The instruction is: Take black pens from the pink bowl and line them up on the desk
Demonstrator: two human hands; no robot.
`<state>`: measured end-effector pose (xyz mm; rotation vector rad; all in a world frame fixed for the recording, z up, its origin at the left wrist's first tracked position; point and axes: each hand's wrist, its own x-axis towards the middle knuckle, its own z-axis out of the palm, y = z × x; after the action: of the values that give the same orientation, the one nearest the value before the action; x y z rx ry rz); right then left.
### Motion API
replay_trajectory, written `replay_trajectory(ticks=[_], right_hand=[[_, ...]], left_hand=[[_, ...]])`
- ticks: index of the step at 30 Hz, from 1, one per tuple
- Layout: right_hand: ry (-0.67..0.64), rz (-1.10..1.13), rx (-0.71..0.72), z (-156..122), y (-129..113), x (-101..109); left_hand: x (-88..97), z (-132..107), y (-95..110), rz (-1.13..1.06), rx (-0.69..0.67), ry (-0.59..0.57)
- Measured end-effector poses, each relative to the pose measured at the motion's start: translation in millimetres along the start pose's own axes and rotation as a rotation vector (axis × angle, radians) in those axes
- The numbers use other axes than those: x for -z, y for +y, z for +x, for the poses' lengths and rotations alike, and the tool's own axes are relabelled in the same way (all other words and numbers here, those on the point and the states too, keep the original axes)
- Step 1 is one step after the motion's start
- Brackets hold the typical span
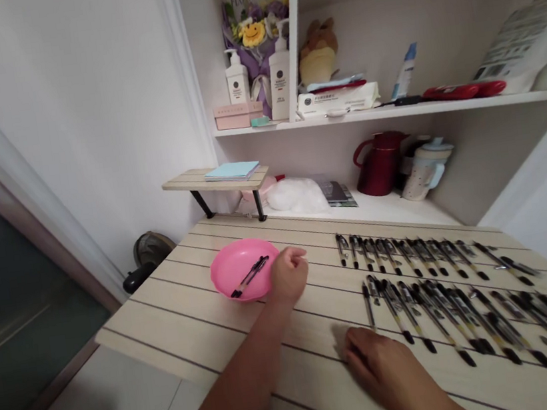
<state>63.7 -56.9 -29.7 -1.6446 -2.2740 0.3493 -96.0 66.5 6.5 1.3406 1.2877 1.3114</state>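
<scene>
A pink bowl [242, 269] sits on the slatted wooden table [191, 310] and holds two black pens [250, 276]. My left hand [288, 273] hovers just right of the bowl's rim, fingers curled in loosely with nothing seen in them. My right hand [379, 359] rests flat on the table, fingers spread, its fingertips next to the nearest pen [368, 307] of the front row. Two long rows of black pens [444, 276] lie side by side across the right half of the table.
A small wooden riser [214, 180] with a blue notebook stands at the back left. Behind the table are a red jug [381, 162], a white kettle and a shelf of bottles. A fan [146, 255] stands on the floor at left.
</scene>
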Motion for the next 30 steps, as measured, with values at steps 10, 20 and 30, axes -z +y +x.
replay_trajectory(ticks=[10,20,30], right_hand=[[0.02,0.097,-0.057,-15.4,-1.8,0.2],[0.087,0.513,-0.142,8.3,11.4,8.3],[0.564,1.184,-0.323,53.1,17.3,23.8]], left_hand=[[101.4,33.8,6.5,0.837,0.371,0.002],[61.5,-11.3,28.0,0.6,0.162,-0.107],[-37.9,-80.0,10.5,0.302,-0.266,-0.418]])
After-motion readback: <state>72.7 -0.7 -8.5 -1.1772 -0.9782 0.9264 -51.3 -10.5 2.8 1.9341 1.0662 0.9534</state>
